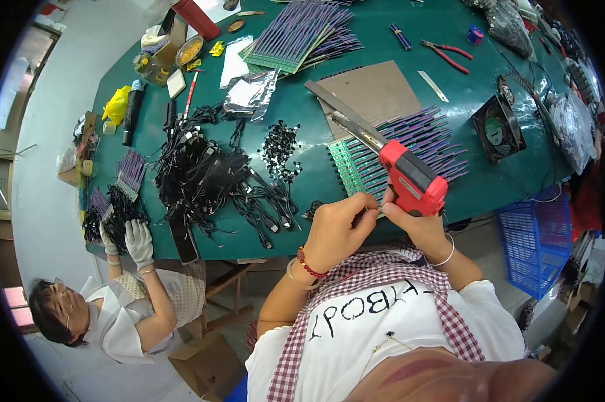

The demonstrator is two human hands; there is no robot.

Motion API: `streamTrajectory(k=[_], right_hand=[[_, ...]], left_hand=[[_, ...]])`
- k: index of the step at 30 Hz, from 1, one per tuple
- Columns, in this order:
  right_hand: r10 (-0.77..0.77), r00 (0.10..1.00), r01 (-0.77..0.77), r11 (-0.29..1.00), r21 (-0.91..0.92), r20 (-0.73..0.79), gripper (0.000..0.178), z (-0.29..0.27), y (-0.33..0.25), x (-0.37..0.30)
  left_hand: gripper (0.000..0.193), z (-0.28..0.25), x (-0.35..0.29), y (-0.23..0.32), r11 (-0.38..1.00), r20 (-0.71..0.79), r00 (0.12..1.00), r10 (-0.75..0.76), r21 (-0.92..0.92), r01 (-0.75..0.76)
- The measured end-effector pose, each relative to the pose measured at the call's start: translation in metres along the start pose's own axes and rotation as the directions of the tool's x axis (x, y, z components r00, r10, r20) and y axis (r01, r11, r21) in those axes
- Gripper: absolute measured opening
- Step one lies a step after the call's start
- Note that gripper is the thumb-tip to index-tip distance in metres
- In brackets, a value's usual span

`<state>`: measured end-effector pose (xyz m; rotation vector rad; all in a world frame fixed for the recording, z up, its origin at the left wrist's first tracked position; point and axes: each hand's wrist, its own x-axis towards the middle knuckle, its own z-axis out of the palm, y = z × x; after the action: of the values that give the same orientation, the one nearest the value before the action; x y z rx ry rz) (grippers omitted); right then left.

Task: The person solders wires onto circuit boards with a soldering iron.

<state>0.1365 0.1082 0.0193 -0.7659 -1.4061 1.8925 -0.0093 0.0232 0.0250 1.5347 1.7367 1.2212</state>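
My left hand (339,228) is closed in a pinch at the table's near edge. Whatever its fingertips hold is too small to make out. Close beside it, my right hand (423,231) is wrapped round the lower part of a red and black soldering gun (409,177), whose metal barrel points up and to the left. Under the gun lie green circuit-board strips (346,167) with rows of purple and dark wires (436,137) running to the right. A brown cardboard sheet (373,87) lies behind them.
Left of my hands sit a heap of black cables (198,167) and small black-and-white parts (279,151). Red pliers (450,53) and a black fan (498,128) lie at the right. A gloved co-worker (94,315) handles cables at the far left. A blue crate (533,248) stands below the table.
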Motion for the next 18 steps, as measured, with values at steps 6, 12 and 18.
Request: streamTrajectory(k=[6, 12, 18], right_hand=[[0.017, 0.999, -0.012, 0.993, -0.118, 0.037, 0.023, -0.004, -0.004, 0.0], [-0.014, 1.0, 0.019, 0.968, -0.25, 0.024, 0.018, 0.003, 0.001, -0.003], [-0.002, 1.0, -0.002, 0.966, -0.26, -0.013, 0.036, 0.004, 0.003, -0.003]], left_hand=[[0.01, 0.004, -0.005, -0.003, 0.999, 0.01, 0.999, -0.033, -0.025, 0.034], [0.012, 0.006, -0.01, 0.008, 0.993, -0.145, 0.985, 0.091, 0.085, -0.079], [0.011, 0.006, -0.007, 0.001, 0.992, -0.106, 0.987, 0.122, 0.015, -0.122]])
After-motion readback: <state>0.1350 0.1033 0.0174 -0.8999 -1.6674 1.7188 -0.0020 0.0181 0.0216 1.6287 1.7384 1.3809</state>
